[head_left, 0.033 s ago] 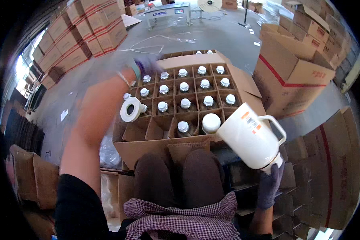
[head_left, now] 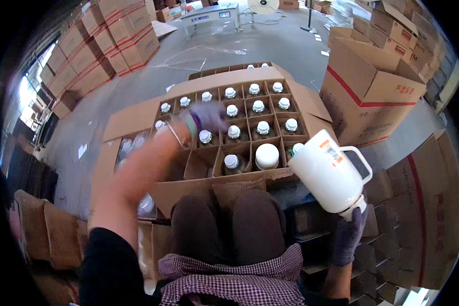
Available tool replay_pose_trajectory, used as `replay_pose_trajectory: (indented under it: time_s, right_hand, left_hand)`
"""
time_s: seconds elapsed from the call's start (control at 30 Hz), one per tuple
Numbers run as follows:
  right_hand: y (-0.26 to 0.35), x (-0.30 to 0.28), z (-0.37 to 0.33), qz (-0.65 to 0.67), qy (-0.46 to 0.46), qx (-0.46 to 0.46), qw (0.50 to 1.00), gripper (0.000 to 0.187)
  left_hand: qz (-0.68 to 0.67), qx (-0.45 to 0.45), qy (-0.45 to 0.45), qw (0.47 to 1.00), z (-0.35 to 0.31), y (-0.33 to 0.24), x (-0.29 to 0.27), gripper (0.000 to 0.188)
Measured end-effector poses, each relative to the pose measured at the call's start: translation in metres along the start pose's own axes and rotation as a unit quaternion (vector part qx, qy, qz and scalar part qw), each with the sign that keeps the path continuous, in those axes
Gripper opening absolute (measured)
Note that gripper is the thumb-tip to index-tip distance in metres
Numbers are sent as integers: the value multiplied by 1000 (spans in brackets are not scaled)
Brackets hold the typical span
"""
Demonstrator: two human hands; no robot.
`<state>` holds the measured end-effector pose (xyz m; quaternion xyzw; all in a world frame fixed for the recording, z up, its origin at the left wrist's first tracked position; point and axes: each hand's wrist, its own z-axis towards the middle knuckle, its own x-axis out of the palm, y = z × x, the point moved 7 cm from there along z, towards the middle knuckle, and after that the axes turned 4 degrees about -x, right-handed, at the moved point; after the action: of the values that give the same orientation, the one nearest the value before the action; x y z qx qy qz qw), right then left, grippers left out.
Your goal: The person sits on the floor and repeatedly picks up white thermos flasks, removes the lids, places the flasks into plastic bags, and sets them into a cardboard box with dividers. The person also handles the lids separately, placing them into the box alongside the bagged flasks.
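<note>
My right hand (head_left: 351, 234), in a grey-purple glove, is closed around the narrow end of a white jug (head_left: 329, 173). The jug tilts over the right front corner of a divided carton (head_left: 209, 183), with its looped handle to the right and an orange-and-white label on its side. My left hand (head_left: 209, 116), in a purple glove, is smeared by motion above the carton, so its fingers cannot be read. Most cells hold clear bottles with white caps (head_left: 231, 161). One front cell holds a larger white round-topped thing (head_left: 266, 156). My left forearm hides some cells.
A tall open carton (head_left: 372, 92) stands at the right, beside flattened cardboard (head_left: 428, 214). Stacked cartons (head_left: 107, 41) rise at the far left. A strapping machine (head_left: 209, 15) stands at the back. Clear plastic film (head_left: 229, 51) lies on the floor.
My left hand has swept right and nearer, over the bottles. A white flanged piece seen at the carton's left front is now out of sight behind my forearm. The jug shifts slightly right.
</note>
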<state>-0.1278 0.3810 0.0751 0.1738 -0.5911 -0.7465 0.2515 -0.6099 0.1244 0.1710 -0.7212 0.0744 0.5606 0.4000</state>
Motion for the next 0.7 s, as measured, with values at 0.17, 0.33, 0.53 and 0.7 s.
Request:
replay_pose_trajectory:
  time_s: [0.17,0.33,0.53,0.7]
  right_hand:
    - [-23,-25,0,202,-56,91,974,50]
    - [0,-14,0,51,1,-9,999,52]
    - [58,3,0,195,2,-36,980,42]
    - [93,10,9,182,69,-103,975,45]
  left_hand:
    - [225,-20,7,974,-85,-18,154,61]
    - [243,-4,43,969,-86,12,193,65]
    - [122,-2,-140,983,-151,-45,59,62]
    - [96,110,-172,974,-298,-128,-56,72]
